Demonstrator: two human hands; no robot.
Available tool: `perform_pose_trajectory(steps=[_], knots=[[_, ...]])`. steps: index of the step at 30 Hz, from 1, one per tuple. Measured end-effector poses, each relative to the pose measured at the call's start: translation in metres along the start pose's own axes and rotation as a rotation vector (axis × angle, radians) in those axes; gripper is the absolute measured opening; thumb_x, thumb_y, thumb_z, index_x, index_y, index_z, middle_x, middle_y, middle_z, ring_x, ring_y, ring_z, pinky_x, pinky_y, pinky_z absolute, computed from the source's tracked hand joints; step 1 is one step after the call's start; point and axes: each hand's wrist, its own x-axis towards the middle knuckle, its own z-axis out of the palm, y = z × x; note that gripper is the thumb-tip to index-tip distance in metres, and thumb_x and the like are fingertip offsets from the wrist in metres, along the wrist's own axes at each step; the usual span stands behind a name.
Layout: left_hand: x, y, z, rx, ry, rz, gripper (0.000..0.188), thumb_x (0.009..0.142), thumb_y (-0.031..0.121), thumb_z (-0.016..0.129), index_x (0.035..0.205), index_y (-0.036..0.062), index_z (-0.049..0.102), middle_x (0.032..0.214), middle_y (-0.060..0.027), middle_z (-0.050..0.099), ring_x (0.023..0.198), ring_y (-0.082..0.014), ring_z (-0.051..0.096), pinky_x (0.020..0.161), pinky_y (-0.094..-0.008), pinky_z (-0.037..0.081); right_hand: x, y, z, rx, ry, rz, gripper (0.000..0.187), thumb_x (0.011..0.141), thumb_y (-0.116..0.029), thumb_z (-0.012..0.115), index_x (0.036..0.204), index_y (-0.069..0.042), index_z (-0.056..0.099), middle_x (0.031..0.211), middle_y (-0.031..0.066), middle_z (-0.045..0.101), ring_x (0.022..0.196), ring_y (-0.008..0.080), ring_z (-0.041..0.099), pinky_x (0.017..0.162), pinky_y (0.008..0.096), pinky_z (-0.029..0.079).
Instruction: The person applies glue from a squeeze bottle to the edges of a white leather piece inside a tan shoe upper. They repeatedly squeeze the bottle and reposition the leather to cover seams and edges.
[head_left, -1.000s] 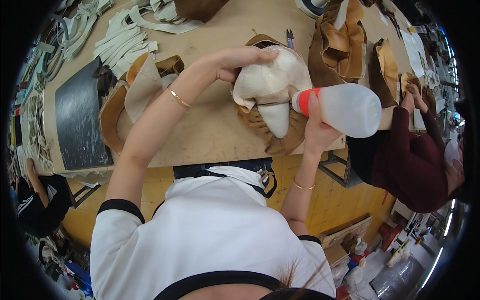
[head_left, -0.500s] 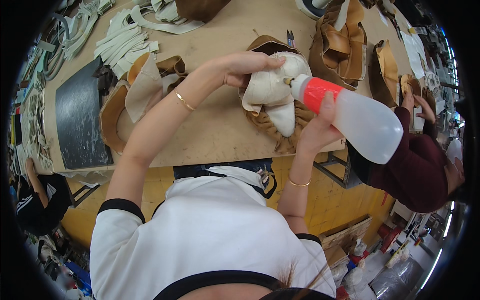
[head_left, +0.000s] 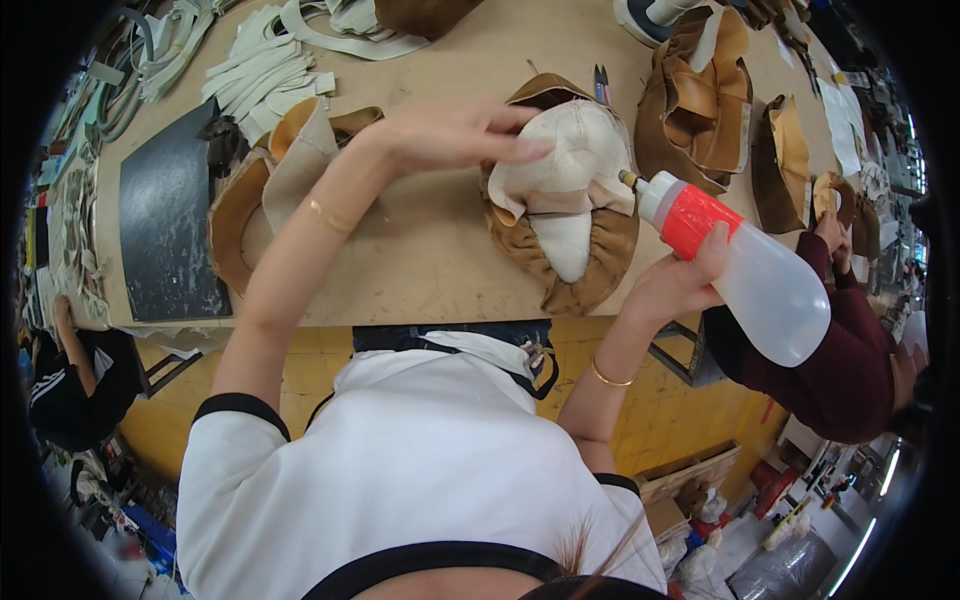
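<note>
A brown suede boot upper [head_left: 612, 238] lies on the table in front of me, its stitched cream lining [head_left: 580, 140] bulging upward and a pale pointed tongue-like piece below. My left hand [head_left: 455, 135], slightly blurred, has its fingers stretched out with the tips over the lining's left edge; whether they touch it I cannot tell. My right hand [head_left: 685, 280] grips a translucent squeeze bottle [head_left: 775, 300] with a red band. The bottle tilts, and its dark narrow nozzle points up and left, close by the lining's right side.
More brown uppers lie left [head_left: 235, 235] and right [head_left: 695, 110]. A dark board [head_left: 168, 220] rests left, near cream strips [head_left: 268, 80]. Behind the boot upper is a pair of dark pointed tools [head_left: 601, 84]. Another person in maroon [head_left: 840, 350] works at the right; one in black [head_left: 85, 385] is at far left.
My left hand has let go of the lining and moved left, its fingers straightening. The bottle in my right hand has moved right and down, its nozzle drawing back from the lining's middle.
</note>
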Motion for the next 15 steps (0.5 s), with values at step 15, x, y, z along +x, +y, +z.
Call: perform_pose_trajectory(steps=[15], knots=[[0.010,-0.005,0.031,-0.107,0.337,0.208,0.056,0.083,0.020,0.066,0.130,-0.0003,0.044,0.113,-0.0054,0.060,0.101,-0.0116,0.055,0.090,-0.0252,0.042,-0.011,-0.006,0.022,-0.017,-0.280,0.015,0.048,0.073,-0.009,0.067,0.112,0.001,0.042,0.105,0.0124,0.050,0.089,0.0214,0.054,0.077,0.0362,0.049]])
